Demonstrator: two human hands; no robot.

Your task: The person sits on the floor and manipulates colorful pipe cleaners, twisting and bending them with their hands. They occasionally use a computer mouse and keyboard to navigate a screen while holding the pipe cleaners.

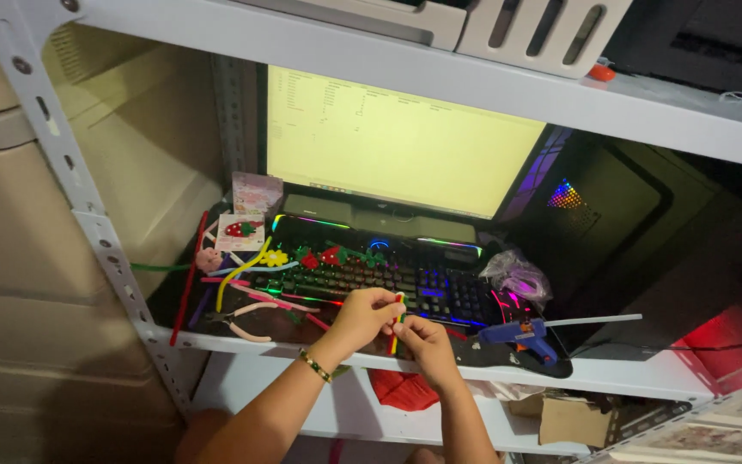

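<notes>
**Dim shelf lit by a glaring screen**

The scene is dim overall. The main light is the monitor (401,137), overexposed to a pale yellow-white, its contents washed out and unreadable. The keyboard (371,279) adds rainbow backlight, and a red glow spills at the near right. The computer case (611,223) at the far right sinks into near-black shadow. Both hands catch soft screen light. The shelf frame (88,215) bows at the left edge from wide-angle distortion. Fine detail is soft and grainy.
</notes>
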